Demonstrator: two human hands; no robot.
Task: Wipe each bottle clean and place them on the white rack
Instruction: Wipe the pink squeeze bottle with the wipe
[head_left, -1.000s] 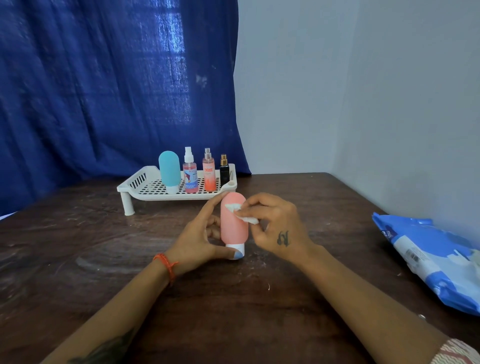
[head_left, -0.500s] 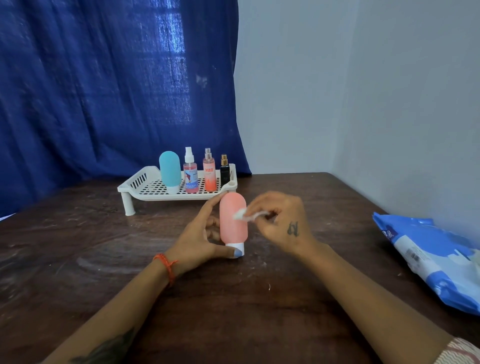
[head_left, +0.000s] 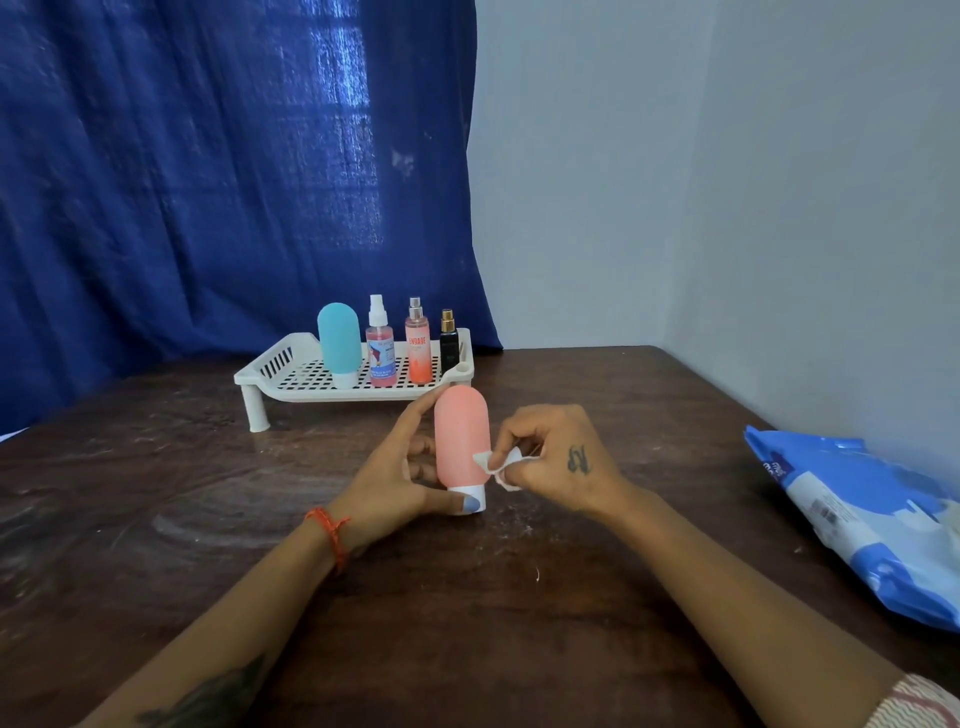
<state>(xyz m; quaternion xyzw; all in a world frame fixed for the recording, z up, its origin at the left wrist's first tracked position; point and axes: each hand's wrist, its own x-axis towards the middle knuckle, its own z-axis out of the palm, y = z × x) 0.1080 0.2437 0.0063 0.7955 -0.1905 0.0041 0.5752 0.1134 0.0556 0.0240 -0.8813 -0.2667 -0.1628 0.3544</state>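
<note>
The left hand grips the pink bottle (cap down on the desk), between both hands. The right hand pinches a white wipe against its side. White rack beyond them.

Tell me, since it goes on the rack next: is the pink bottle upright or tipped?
Upright: the pink bottle stands cap-down on the table, with the left hand steadying it.
</note>
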